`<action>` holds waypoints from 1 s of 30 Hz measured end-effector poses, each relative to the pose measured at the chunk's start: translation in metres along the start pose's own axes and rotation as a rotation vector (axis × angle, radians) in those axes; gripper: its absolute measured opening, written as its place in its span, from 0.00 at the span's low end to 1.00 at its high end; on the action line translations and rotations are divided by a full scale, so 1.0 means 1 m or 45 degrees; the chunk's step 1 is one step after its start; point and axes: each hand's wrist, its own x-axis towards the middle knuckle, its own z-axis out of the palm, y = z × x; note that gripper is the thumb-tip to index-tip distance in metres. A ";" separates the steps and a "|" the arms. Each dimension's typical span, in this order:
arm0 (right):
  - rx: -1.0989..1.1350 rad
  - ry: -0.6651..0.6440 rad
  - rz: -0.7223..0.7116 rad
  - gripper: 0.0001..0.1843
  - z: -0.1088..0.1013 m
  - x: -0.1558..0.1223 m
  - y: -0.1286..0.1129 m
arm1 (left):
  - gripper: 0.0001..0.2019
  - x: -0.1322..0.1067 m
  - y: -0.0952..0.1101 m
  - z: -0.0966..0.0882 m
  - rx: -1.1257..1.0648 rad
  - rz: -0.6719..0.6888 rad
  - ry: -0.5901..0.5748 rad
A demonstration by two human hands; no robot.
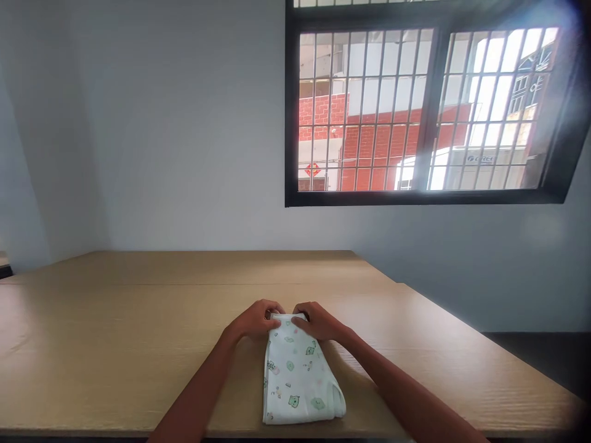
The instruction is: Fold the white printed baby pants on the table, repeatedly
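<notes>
A folded white cloth (300,375) with small green and pink cartoon prints lies on the wooden table near its front edge. Its far end is narrow, and the near end spreads wider, with a rounded fold at the near right corner. At the far left corner, my left hand (261,318) pinches the cloth, thumb on top and fingers behind the edge. My right hand (317,321) grips the far right corner in the same way. Both hands' fingertips are partly hidden behind the cloth's far edge.
The pale wooden table (138,344) stretches to the left and back, with a seam across it. Its right edge (480,335) slants toward me. Behind stand a grey-white wall (194,135) and a barred window (429,111) with a dark frame.
</notes>
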 end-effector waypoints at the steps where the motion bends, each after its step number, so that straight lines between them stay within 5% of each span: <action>1: -0.002 0.010 -0.001 0.09 0.002 -0.002 0.000 | 0.13 -0.001 -0.003 0.003 0.048 0.010 0.028; 8: 0.022 0.126 -0.009 0.13 0.007 -0.005 -0.002 | 0.13 -0.003 -0.003 0.011 0.146 0.039 0.077; 18: -0.008 0.233 0.050 0.06 0.013 -0.006 -0.002 | 0.12 -0.002 -0.003 0.012 0.111 0.050 0.125; 22: -0.037 0.371 0.057 0.05 0.009 -0.007 -0.009 | 0.14 -0.016 0.027 0.014 0.359 0.143 0.312; 25: 0.004 0.532 -0.012 0.04 0.006 -0.020 -0.031 | 0.14 -0.039 0.058 0.031 0.466 0.208 0.260; 27: 0.035 0.447 -0.076 0.07 0.010 -0.039 -0.050 | 0.18 -0.055 0.070 0.050 0.469 0.207 0.161; 30: -0.036 0.030 -0.161 0.20 0.017 -0.073 -0.070 | 0.25 -0.068 0.073 0.076 0.494 0.268 0.006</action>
